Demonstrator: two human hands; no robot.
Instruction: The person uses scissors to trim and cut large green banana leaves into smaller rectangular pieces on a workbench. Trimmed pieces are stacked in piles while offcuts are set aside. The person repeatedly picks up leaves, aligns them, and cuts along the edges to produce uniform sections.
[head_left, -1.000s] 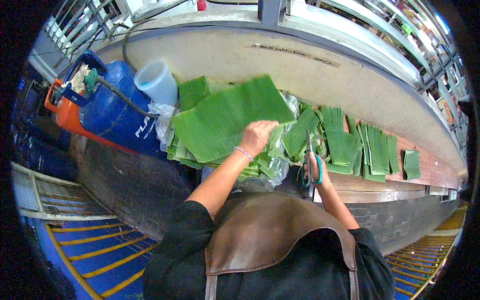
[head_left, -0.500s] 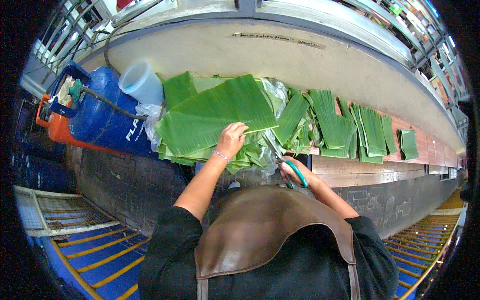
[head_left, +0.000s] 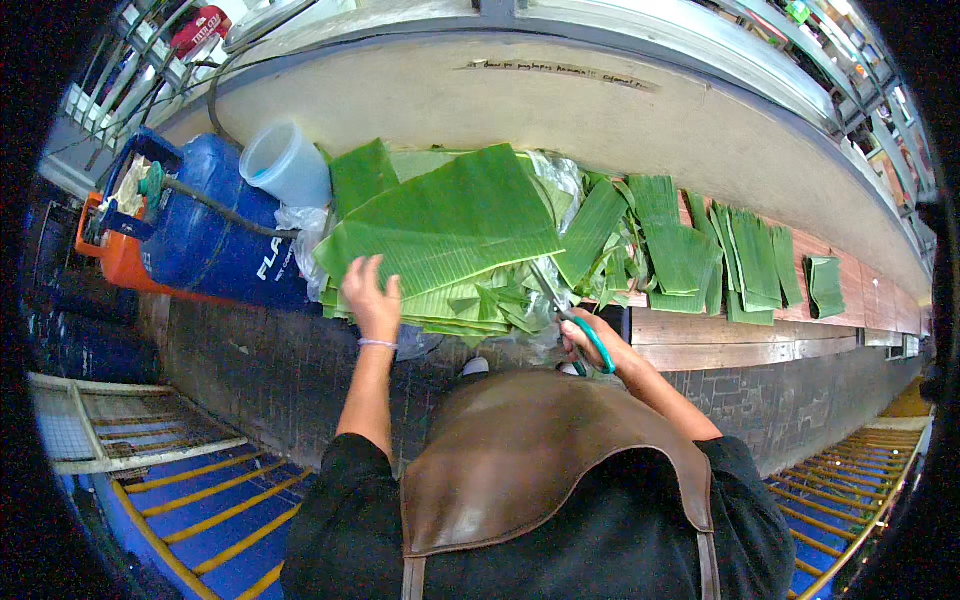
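A broad green banana leaf piece [head_left: 440, 215] lies on top of a pile of leaves in front of me. At its near left edge is my left hand [head_left: 372, 305], fingers apart, over or lightly touching the pile; exact contact is hard to make out. In my right hand [head_left: 592, 338] is a pair of scissors [head_left: 598, 350] with teal handles. Their blades point up and away, and the tips reach the right end of the big leaf's near edge. Small leaf scraps [head_left: 500, 305] lie under that edge.
Cut leaf stacks [head_left: 680, 265] lie along the wooden bench [head_left: 740, 335] to the right, with a small folded bundle [head_left: 824, 287] farthest off. Left of the pile are a blue gas cylinder [head_left: 210, 220] and a translucent bucket [head_left: 290, 165]. A beige wall [head_left: 420, 100] runs behind.
My left hand has let go of the leaf's near edge by the scissors and moved left along it, fingers spreading. The scissors have stayed nearly in place.
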